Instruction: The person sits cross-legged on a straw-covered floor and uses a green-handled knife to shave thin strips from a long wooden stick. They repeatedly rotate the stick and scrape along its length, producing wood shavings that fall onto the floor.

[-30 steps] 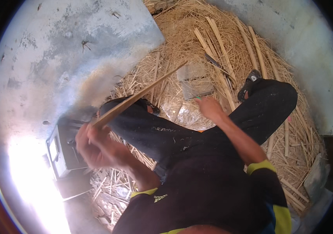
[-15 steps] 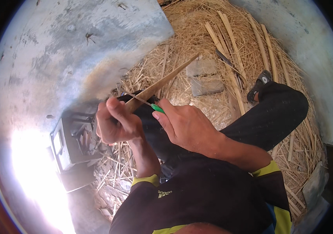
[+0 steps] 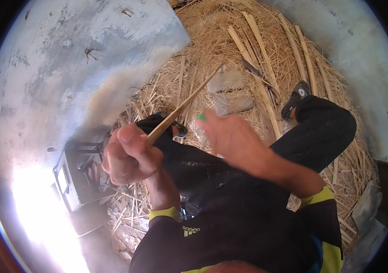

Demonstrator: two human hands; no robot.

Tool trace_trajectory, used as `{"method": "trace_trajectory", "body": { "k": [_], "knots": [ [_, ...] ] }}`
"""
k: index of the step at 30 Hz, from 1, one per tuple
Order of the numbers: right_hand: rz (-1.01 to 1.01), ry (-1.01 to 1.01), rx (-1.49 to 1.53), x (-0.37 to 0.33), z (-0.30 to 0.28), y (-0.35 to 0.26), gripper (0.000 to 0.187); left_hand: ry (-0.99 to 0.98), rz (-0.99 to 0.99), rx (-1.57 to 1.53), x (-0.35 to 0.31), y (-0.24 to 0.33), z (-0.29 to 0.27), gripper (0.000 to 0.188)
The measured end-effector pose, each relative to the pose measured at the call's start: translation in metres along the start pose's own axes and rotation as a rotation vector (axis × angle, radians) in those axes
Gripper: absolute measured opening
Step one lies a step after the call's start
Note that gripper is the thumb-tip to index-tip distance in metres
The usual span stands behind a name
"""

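A long, tapering strip of pale wood or bamboo (image 3: 181,108) slants up and away from my left hand (image 3: 132,155), which is closed round its near end. To its right is my right hand (image 3: 239,142), smeared by motion, its fingers curled about a green-handled knife (image 3: 201,117). Only a bit of the green handle shows; the blade cannot be made out. The knife hand is apart from the strip, over my lap.
Thin shavings (image 3: 203,38) cover the floor. Several long strips (image 3: 260,41) lie at the far right beside a dark, curved-blade tool (image 3: 251,68). Two flat blocks (image 3: 234,103) sit in the middle. A metal box (image 3: 82,182) stands left by the pale wall (image 3: 80,50).
My right hand has moved right, taking the knife off the strip, where its blade lay across before. The strip has turned to show a narrower side, and my left hand has dropped slightly nearer.
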State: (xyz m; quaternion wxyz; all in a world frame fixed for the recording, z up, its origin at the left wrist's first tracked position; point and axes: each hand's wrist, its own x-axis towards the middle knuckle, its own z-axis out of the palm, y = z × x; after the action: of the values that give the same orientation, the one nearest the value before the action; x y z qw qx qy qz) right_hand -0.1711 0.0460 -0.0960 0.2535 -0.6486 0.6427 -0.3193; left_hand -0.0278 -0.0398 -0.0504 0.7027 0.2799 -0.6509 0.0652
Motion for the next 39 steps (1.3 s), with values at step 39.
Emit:
{"method": "trace_trajectory", "body": {
  "k": [39],
  "knots": [
    [-0.137, -0.060, 0.115, -0.010, 0.002, -0.012, 0.022, -0.296, -0.280, -1.111, -0.006, 0.016, -0.015, 0.056]
  ]
}}
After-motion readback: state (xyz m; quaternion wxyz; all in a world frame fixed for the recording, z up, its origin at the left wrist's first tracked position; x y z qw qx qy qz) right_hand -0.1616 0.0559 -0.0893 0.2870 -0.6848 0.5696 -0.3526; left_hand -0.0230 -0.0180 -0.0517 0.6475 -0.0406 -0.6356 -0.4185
